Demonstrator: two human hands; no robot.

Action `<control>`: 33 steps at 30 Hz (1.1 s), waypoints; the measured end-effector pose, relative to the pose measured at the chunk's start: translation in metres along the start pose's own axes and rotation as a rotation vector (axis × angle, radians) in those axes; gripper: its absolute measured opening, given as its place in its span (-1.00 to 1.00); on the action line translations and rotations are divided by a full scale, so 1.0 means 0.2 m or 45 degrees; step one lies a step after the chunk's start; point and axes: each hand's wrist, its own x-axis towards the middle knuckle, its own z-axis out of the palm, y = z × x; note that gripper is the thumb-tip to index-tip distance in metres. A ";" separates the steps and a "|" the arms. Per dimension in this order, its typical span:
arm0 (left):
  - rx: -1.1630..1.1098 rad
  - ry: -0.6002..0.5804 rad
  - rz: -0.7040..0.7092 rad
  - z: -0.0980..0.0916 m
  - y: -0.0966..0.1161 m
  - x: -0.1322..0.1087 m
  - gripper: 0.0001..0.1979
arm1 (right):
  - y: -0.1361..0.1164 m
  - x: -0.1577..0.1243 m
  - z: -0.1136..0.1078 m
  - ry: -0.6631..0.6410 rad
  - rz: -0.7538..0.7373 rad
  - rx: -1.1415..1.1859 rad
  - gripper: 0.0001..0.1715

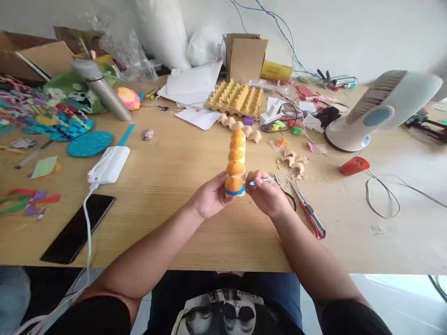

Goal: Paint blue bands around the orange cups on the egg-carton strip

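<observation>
A strip of egg-carton cups painted orange (236, 156) lies on the wooden table (167, 177), running away from me. Its nearest cup carries a blue band at the base. My left hand (210, 197) grips that near end from the left. My right hand (267, 192) holds a thin brush with a blue tip (261, 180), the tip touching the right side of the near cup. Red-handled scissors (309, 211) lie just right of my right hand.
A yellow egg tray (237, 97) and a cardboard box (245, 56) stand behind. A white fan (377, 111) is at the right, with a red object (354, 165) and loose cable (382, 197). A black phone (78, 228), white power bank (110, 165) and paper scraps lie left.
</observation>
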 end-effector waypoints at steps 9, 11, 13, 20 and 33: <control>-0.027 0.164 0.167 -0.01 -0.01 0.04 -0.93 | 0.05 0.01 -0.03 0.173 -0.287 -0.370 -0.50; -0.039 0.184 0.185 0.00 -0.01 0.04 -0.94 | 0.06 0.00 -0.02 0.139 -0.413 -0.596 -0.52; -0.051 0.189 0.188 0.02 -0.01 0.03 -0.96 | 0.06 0.00 -0.01 0.119 -0.505 -0.781 -0.52; -0.060 0.141 0.175 0.01 -0.02 0.03 -0.97 | 0.05 0.01 -0.03 0.103 -0.575 -1.028 -0.52; 0.036 0.156 0.308 -0.03 -0.08 0.06 -0.88 | 0.09 -0.02 0.00 0.177 -0.674 -1.148 -0.54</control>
